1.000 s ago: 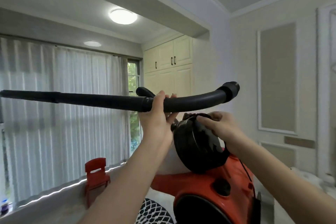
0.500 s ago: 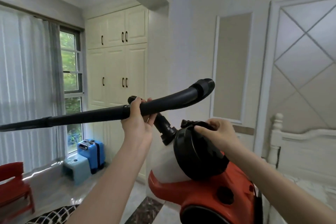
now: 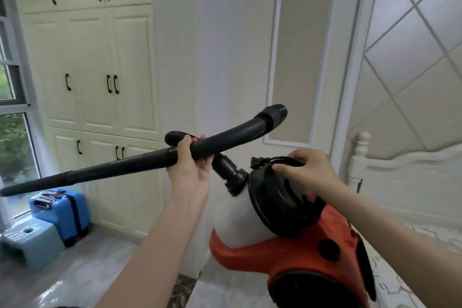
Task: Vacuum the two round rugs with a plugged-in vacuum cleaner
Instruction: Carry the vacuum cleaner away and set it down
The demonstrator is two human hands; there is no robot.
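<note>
My left hand (image 3: 189,167) is wrapped around the black wand (image 3: 140,161) near its middle, thumb over the top and fingers curled underneath, so the tube runs across my view from lower left to upper right. Its far left tip is cut off by the edge of the frame, and the curved right end finishes in a ribbed cuff whose opening faces away from me. Behind my left hand a second short black piece pokes out; I cannot tell what it is.

My right hand (image 3: 303,170) grips the black handle on top of the vacuum cleaner (image 3: 295,240), fingers curled over it, and the machine hangs in the air in front of me. Its black round cap sits against a white canister, with the orange body below. A black hose socket (image 3: 231,177) sticks out toward the wand, but my left palm hides whether the 2 join. The lower part of the body runs out of frame, and no cord or plug is visible.

Neither of the 2 round rugs is in view. On the floor at lower left a blue suitcase (image 3: 61,212) stands touching a pale blue stool (image 3: 30,245), below cream cupboard doors (image 3: 87,70). At right a white headboard (image 3: 405,182) is partly covered by my right arm.
</note>
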